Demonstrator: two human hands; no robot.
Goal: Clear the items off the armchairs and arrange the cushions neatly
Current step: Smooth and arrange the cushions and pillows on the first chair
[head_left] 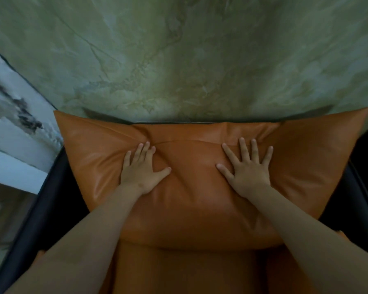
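Note:
A large orange leather cushion [196, 187] leans against the back of a dark-framed armchair [57, 200], filling the middle of the head view. My left hand [141, 169] lies flat on the cushion's left half, fingers spread, holding nothing. My right hand [248, 166] presses flat on its right half, fingers wide apart. The leather creases between and above the two palms. Below the cushion lies the orange seat cushion [185, 272], partly hidden by my forearms.
A green marbled wall [189, 54] rises directly behind the chair. At the left stands a white and grey patterned panel [11, 115]. The chair's black arm [361, 177] flanks the cushion on the right.

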